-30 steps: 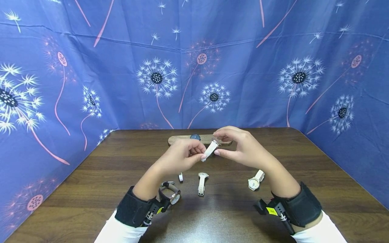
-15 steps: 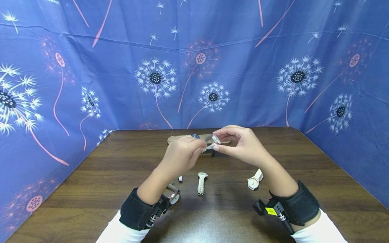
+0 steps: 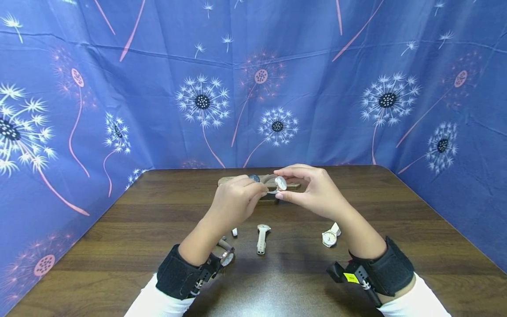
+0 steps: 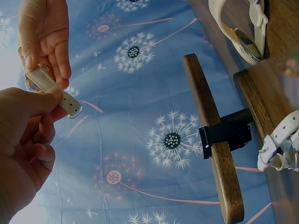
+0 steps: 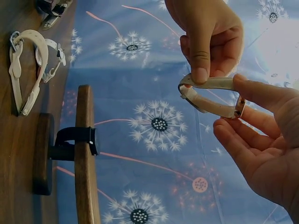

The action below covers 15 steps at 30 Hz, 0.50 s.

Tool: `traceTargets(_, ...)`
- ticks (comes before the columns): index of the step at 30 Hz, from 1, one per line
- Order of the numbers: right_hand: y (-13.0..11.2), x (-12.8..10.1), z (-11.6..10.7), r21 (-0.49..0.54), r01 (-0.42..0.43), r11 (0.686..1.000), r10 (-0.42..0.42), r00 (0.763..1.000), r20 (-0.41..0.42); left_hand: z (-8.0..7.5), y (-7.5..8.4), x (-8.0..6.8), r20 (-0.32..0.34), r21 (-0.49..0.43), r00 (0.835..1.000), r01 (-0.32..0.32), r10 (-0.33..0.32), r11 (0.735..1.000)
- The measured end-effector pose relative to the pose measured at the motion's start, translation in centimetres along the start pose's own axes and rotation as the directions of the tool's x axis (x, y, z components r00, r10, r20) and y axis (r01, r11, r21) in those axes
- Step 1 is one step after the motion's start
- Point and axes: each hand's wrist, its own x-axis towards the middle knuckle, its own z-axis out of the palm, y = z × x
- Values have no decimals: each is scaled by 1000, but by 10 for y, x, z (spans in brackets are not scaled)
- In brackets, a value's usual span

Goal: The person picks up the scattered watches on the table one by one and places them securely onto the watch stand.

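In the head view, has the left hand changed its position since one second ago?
Yes: the left hand has shifted slightly upward in that picture, toward the wooden bar.

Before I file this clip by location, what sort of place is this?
Likely a makeshift tabletop recording spot, though the room beyond is hidden: a blue dandelion-print cloth hangs behind a wooden table, and the person's black cuffs carry small devices.

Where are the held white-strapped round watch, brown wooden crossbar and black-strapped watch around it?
White-strapped round watch (image 3: 281,183): head view, on its dial.
Brown wooden crossbar (image 4: 225,179): left wrist view, on its lower part.
Black-strapped watch (image 5: 84,134): right wrist view, on its strap.
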Motion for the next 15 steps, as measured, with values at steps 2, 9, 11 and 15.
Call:
traceTargets(2,-1,0,0,-20,10,1000,-10,1000,-17,0,0,0,6,-2,1000,3,-3,1000)
traceTargets(9,2,0,1,-81,36,996,-39,999,-32,-1,0,0,69,-4,998,16,-15,1000)
traceTargets(11,2,0,1,-92,40,995,-42,999,-27,-2,-1,0,90,-12,996,23,-22,1000)
traceTargets(15,3,0,1,-111,30,993,-32,999,-17,-4,-3,-1,117,-40,992,52,-47,998)
